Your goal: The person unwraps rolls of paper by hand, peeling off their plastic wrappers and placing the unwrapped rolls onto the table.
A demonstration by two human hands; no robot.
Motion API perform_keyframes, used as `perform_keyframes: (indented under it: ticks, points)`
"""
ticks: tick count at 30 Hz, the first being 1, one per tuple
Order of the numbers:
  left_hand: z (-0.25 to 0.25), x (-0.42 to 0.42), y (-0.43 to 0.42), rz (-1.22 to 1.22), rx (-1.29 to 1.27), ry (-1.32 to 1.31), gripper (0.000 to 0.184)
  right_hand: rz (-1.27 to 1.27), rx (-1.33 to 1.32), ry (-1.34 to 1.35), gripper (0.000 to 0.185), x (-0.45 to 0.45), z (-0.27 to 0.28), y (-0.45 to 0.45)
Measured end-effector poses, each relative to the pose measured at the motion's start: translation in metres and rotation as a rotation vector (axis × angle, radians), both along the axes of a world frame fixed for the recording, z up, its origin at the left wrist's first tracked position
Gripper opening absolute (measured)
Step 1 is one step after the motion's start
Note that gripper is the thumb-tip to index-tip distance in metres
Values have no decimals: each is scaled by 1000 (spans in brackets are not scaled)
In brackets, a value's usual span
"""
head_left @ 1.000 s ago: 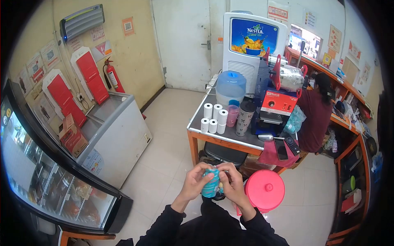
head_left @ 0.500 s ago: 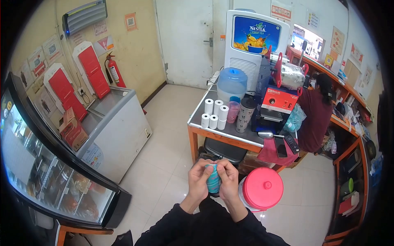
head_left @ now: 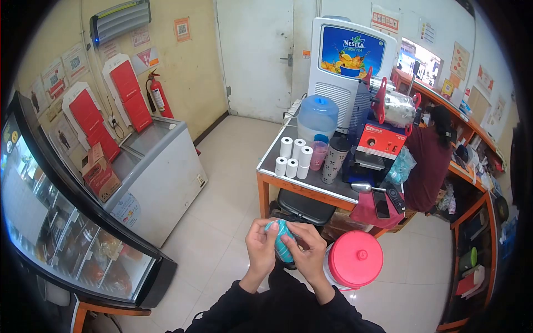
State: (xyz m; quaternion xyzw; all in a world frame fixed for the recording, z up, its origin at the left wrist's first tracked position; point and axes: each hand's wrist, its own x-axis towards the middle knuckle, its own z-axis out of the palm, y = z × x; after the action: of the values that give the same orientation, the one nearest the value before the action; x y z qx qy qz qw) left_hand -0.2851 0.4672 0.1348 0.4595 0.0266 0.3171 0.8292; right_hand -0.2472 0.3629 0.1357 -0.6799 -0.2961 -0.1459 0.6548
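Observation:
Between my two hands, low in the middle of the view, is a small teal bundle point(head_left: 284, 251) with thin pinkish stripes. My left hand point(head_left: 261, 247) grips its left side, the thumb near the top. Fingers of my right hand point(head_left: 306, 250) close on its right side, with the thumb across its front. The bundle is tilted, its upper end leaning left. Parts of the fingers behind it are hidden.
A table point(head_left: 311, 188) ahead holds white paper rolls point(head_left: 291, 168), a tumbler point(head_left: 335, 161) and a sealing machine point(head_left: 377, 144). A pink-lidded bucket point(head_left: 355, 261) stands right of my hands. A person point(head_left: 426, 161) in maroon is beyond. Left are a chest freezer point(head_left: 161, 194) and display fridge point(head_left: 72, 205).
The bundle has gone from nearly upright to tilted. My left hand has shifted slightly left, and my right thumb has moved down onto the bundle's front.

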Motion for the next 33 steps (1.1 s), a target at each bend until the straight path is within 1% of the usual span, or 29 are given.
perform_keyframes:
  ticks: [3,6,9,12,15,18,21,24,27,28,30,31,32,33]
  points:
    - [-1,-5,2,40,101,11,9,12,-21,-42,32,3,0,0]
    - [9,-11,4,103,194,-8,9,67,-63,-76,29,5,6,-4]
    - [14,-15,5,138,274,2,8,54,-125,-235,22,7,13,-5]
    - [9,-14,3,181,318,-9,7,-64,-264,-360,16,4,15,-2]
    - [4,-10,1,236,360,-47,7,-76,-236,-298,13,9,15,1]
    - [-6,-6,2,240,361,-94,6,-5,32,52,6,10,-8,14]
    - [-10,-7,5,237,315,-157,8,88,308,422,5,5,-11,22]
    - [-7,-9,3,207,384,-137,14,191,356,490,12,19,-27,18]
    - [-4,-7,9,196,192,-178,10,251,256,433,11,12,-12,11]
    - [-4,-6,10,183,239,-186,11,174,219,306,13,0,12,18]
    - [-4,-7,11,153,335,-195,11,158,165,302,12,5,-3,16]
    - [-5,-7,9,156,324,-228,11,148,140,301,12,7,-8,15]
    - [-6,-6,5,159,314,-263,11,129,235,320,12,6,-10,20]
    - [-6,-5,1,163,304,-299,11,144,349,405,12,5,-12,25]
